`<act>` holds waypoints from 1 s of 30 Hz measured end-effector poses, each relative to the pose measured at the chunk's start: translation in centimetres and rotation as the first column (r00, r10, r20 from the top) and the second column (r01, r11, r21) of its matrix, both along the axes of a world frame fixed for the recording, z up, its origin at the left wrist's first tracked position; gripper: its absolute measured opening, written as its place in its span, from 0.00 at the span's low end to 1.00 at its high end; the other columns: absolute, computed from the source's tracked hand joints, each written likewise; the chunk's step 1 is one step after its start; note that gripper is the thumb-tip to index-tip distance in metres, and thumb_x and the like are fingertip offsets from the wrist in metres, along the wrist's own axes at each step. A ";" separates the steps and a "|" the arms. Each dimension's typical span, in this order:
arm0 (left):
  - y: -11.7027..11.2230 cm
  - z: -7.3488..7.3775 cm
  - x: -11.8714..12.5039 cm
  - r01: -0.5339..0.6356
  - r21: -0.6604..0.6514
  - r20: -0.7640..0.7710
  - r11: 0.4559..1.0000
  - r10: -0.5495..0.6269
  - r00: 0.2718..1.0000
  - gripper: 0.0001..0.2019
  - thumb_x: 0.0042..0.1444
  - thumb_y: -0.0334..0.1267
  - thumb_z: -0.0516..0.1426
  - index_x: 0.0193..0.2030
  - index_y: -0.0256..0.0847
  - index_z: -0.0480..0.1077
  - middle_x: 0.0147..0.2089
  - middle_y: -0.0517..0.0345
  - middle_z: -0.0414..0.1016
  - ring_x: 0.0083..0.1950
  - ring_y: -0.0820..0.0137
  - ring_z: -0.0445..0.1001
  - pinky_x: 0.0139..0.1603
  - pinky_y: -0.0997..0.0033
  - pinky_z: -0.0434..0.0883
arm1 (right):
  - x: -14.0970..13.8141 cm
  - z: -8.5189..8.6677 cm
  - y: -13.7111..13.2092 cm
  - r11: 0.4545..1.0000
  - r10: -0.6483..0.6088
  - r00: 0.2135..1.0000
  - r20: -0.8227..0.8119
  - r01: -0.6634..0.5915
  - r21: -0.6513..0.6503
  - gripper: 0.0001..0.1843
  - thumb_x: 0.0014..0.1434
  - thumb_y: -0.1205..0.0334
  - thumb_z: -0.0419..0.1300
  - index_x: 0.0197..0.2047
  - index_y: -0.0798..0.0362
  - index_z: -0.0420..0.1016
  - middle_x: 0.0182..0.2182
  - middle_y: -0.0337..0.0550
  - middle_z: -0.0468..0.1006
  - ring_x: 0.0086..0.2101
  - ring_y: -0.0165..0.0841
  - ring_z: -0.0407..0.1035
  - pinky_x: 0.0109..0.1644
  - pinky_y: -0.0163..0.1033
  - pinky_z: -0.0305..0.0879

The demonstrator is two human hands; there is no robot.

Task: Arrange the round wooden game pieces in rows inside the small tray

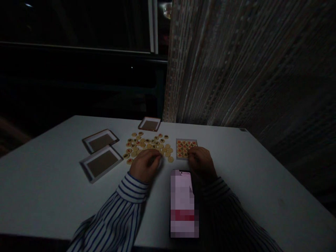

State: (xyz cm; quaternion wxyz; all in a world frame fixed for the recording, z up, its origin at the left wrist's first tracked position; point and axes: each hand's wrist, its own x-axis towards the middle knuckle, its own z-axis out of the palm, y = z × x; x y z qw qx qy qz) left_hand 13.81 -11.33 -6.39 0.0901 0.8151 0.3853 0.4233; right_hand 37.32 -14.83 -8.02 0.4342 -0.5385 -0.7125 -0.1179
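Round pale Chinese chess pieces, marked in red or black, lie loose on the white table. My left hand is at their near edge, thumb and fingers drawn together; whatever they may hold is hidden. To the right, a small open box contains rows of pieces, mostly red-marked face up. Over its lower right corner curls my right hand, closed, its fingertips at the pieces there. I cannot make out whether a piece is between them.
A phone with a lit, blurred screen lies between my forearms. Two shallow box parts sit at left, and another shallow tray at the back. A beaded string curtain hangs behind the table.
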 end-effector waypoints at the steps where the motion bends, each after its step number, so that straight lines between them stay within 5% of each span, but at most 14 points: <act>1: 0.1 -0.1 -0.8 -0.020 -0.006 0.003 1.000 0.020 1.000 0.08 0.54 0.36 0.53 0.36 0.37 0.73 0.37 0.53 0.78 0.42 0.67 0.75 0.47 0.66 0.71 | -0.1 0.0 0.0 1.000 0.005 1.000 -0.003 -0.005 -0.003 0.07 0.54 0.68 0.52 0.32 0.51 0.70 0.32 0.44 0.78 0.37 0.36 0.71 0.47 0.45 0.62; 9: 0.8 -1.9 -5.7 -0.170 -0.173 0.058 0.970 0.182 0.981 0.11 0.53 0.43 0.53 0.34 0.40 0.74 0.35 0.56 0.78 0.38 0.68 0.76 0.42 0.68 0.73 | -0.2 -0.5 0.7 0.994 0.089 0.996 0.012 -0.088 -0.067 0.06 0.54 0.68 0.54 0.34 0.52 0.71 0.34 0.45 0.78 0.38 0.36 0.71 0.44 0.44 0.64; 17: 1.4 -4.0 -8.2 0.027 -0.156 -0.022 0.987 -0.031 0.999 0.11 0.53 0.41 0.55 0.39 0.41 0.74 0.39 0.52 0.79 0.41 0.66 0.77 0.45 0.64 0.74 | -3.8 1.1 0.2 0.984 0.149 0.987 0.053 -0.142 -0.110 0.07 0.55 0.67 0.53 0.35 0.52 0.72 0.40 0.48 0.77 0.44 0.39 0.69 0.49 0.49 0.63; 23: 1.5 -5.4 -8.9 0.055 -0.137 -0.061 0.989 -0.064 0.996 0.11 0.52 0.40 0.55 0.39 0.42 0.74 0.40 0.53 0.79 0.44 0.66 0.76 0.51 0.62 0.71 | -6.3 1.1 -0.3 0.970 0.215 0.976 0.038 -0.209 -0.122 0.07 0.55 0.67 0.54 0.36 0.51 0.72 0.41 0.47 0.76 0.45 0.38 0.68 0.49 0.48 0.63; 30: 1.3 -5.4 -8.7 0.072 -0.118 -0.120 0.990 -0.087 0.989 0.10 0.52 0.37 0.54 0.40 0.42 0.73 0.40 0.53 0.79 0.44 0.66 0.76 0.51 0.62 0.71 | -6.2 0.1 -0.4 0.965 0.224 0.974 0.019 -0.219 -0.145 0.09 0.55 0.69 0.54 0.38 0.51 0.71 0.42 0.47 0.76 0.45 0.37 0.68 0.49 0.47 0.63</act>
